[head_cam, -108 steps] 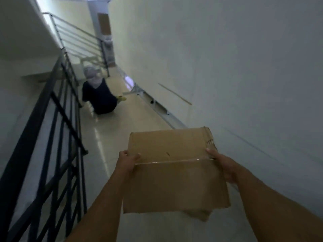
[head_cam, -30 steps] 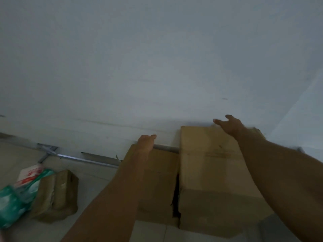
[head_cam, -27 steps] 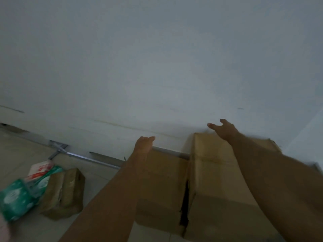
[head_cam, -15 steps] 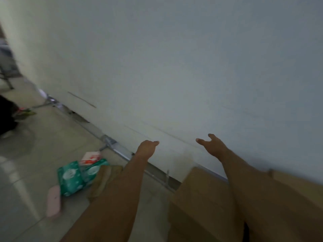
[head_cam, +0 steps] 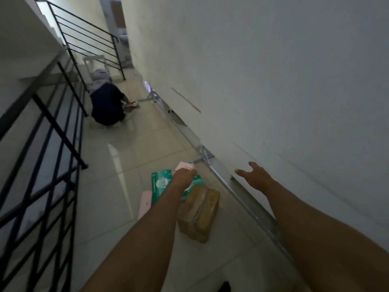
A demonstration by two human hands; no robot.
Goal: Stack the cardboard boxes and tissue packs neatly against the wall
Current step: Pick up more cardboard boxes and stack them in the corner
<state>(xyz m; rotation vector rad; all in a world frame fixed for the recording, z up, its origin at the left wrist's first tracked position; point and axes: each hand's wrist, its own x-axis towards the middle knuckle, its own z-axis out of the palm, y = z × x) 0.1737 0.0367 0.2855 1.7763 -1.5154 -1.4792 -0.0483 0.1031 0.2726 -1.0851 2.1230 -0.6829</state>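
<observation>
Green tissue packs point(head_cam: 160, 185) lie on the tiled floor with pink packs point(head_cam: 145, 204) beside and behind them. A small brown cardboard box point(head_cam: 199, 213) lies tilted just right of them, a short way from the white wall point(head_cam: 273, 81). My left hand point(head_cam: 183, 177) reaches out above the green packs, fingers loosely curled, holding nothing. My right hand point(head_cam: 253, 175) is stretched forward near the wall's base with fingers spread and empty. The larger boxes are out of view.
A black metal railing point(head_cam: 48, 157) runs along the left of the narrow corridor. A person in dark clothes point(head_cam: 106, 106) crouches on the floor further down. A metal rail point(head_cam: 242, 199) runs along the foot of the wall.
I set the carried box down beside another at the wall and let go. My view has swung left down the corridor, and both empty hands now reach toward the tissue packs and small box.
</observation>
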